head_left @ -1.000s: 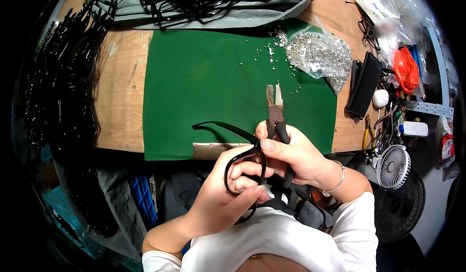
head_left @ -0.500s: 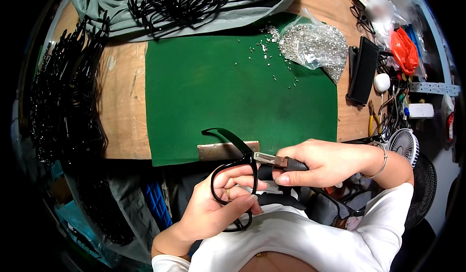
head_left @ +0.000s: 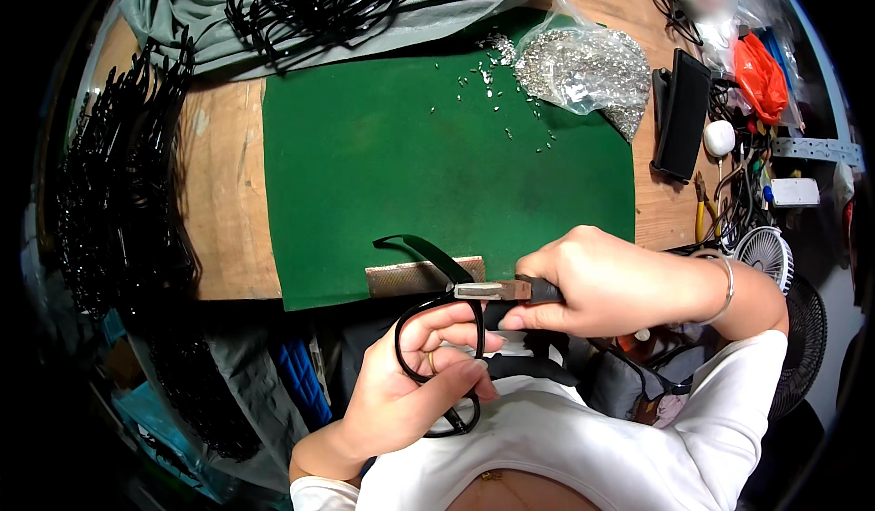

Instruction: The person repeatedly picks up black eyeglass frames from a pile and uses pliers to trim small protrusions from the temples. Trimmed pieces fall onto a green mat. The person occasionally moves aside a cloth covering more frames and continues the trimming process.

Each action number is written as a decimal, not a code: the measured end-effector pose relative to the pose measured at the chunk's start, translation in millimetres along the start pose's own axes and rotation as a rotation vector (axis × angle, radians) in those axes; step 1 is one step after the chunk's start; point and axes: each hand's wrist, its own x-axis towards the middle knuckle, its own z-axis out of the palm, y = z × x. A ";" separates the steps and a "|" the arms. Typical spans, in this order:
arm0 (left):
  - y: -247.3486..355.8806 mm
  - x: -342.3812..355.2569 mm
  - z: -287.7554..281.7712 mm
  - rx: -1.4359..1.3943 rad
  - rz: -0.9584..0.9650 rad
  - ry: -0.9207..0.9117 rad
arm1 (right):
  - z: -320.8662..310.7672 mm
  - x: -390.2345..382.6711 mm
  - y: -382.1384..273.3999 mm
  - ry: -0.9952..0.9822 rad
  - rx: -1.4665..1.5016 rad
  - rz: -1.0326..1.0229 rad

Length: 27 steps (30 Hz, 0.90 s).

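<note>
Your right hand (head_left: 592, 283) is wrapped round the dark handles of the pliers (head_left: 521, 289), which lie level and point left. A second ago they stood nearly upright in that hand while its thumb and finger pinched the frame; half a second ago their tips were just at the frame's right-hand corner. Now the jaws reach farther left, across that corner; whether they bite on it, cannot tell. Your left hand (head_left: 401, 388) keeps much the same grip on the black glasses frame (head_left: 480, 333), fingers passing behind the upper rim and showing through it, thumb at the bridge side. Frame: glossy, thick-rimmed, stood on its side off the table's near edge, one rim above the other, the lower partly hidden by your hand. One temple (head_left: 436, 256) sweeps up and left, tip curved, over a textured strip (head_left: 392, 280) at the near edge of the green mat (head_left: 365, 165). Farther out: small silvery pieces scattered near a clear bag (head_left: 583, 69) full of the like, far right of the mat. Dense heap of black frames (head_left: 123, 183) on the left; more lie on grey cloth (head_left: 173, 19) beyond.
</note>
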 end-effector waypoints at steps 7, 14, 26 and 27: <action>9.1 4.3 -2.5 0.003 -0.026 -0.027 | -5.9 23.2 39.0 -0.003 0.175 0.084; 73.2 15.9 -31.8 0.865 0.137 0.343 | 12.7 33.2 58.9 0.263 0.284 0.065; 131.5 168.9 -71.2 1.589 0.951 0.569 | 21.1 34.9 57.3 0.342 0.181 0.028; 133.3 197.2 -82.7 1.795 1.090 0.717 | 21.8 35.8 53.1 0.322 0.119 0.021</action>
